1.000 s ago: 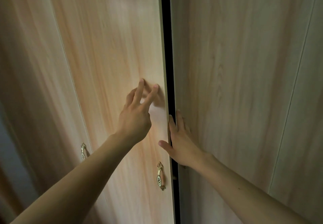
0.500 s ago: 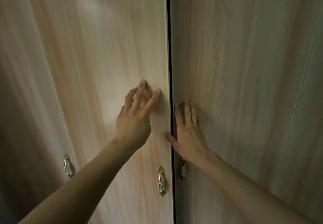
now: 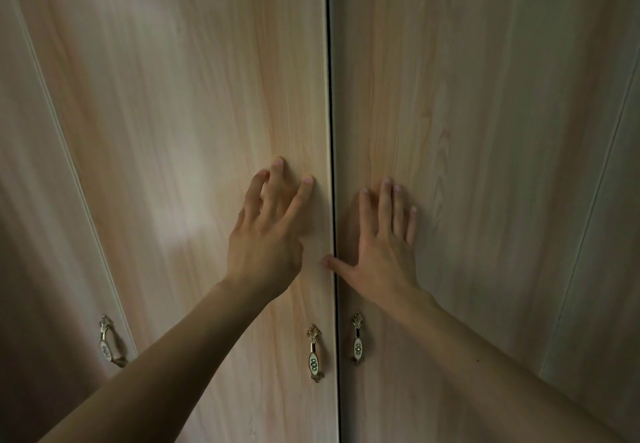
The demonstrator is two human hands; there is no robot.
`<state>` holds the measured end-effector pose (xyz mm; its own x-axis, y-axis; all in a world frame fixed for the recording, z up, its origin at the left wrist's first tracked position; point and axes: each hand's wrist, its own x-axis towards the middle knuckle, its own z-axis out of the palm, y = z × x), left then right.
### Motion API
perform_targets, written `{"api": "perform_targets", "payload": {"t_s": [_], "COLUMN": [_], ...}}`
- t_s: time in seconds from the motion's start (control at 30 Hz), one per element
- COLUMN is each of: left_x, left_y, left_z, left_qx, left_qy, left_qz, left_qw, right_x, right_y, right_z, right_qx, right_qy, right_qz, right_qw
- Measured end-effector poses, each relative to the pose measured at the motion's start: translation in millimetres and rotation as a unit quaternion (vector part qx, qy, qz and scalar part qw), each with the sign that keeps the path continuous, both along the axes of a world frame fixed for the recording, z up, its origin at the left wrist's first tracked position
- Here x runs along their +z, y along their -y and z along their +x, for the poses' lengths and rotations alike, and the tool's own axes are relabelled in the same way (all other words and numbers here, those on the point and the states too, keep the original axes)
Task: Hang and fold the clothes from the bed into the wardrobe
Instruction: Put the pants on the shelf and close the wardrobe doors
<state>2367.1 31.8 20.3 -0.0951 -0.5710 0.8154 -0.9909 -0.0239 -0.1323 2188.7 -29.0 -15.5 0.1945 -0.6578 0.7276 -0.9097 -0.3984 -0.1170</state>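
The wardrobe (image 3: 194, 62) fills the whole view: pale wood-grain doors seen from close up in dim light. Its two middle doors meet at a thin dark seam (image 3: 330, 96) that runs from top to bottom.

The left hand (image 3: 266, 248) is on the left-middle door (image 3: 173, 165), just beside the seam. Its fingers are spread and slightly arched, the fingertips (image 3: 307, 181) touching the wood while the palm stands off it. This grip is open and holds nothing.

The right hand (image 3: 381, 252) lies flat on the right-middle door (image 3: 485, 131), fingers straight, close together and pointing up. Its thumb (image 3: 329, 263) stretches sideways across the seam, so the tip lies on the edge of the left-middle door. That grip is open too — pressing, not holding.

Both hands sit above the handles and apart from them (neither touches one). The left handle (image 3: 314, 352) and the right handle (image 3: 357, 338) are ornate brass pieces with pale oval inserts. They stand upright on either side of the seam, one on each middle door, below the wrists.

A third handle (image 3: 109, 342) of the same kind is on the far-left door (image 3: 27, 235), near its right edge and just above the left forearm. A far-right panel (image 3: 609, 269) shows at the picture's edge, set off by a narrow line.
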Motion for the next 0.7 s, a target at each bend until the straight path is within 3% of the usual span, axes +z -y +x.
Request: {"api": "perform_targets", "payload": {"t_s": [0.7], "left_x": [-16], "left_y": [36], "left_z": [2], "left_qx": [0.012], "left_qy": [0.003], "left_qz": [0.026], "left_qw": [1.0], "right_x": [-10], "right_y": [29], "right_z": [7], "right_qx": [-0.007], "right_qy": [0.039], "right_qz": [-0.073], "right_qw": [0.997]}}
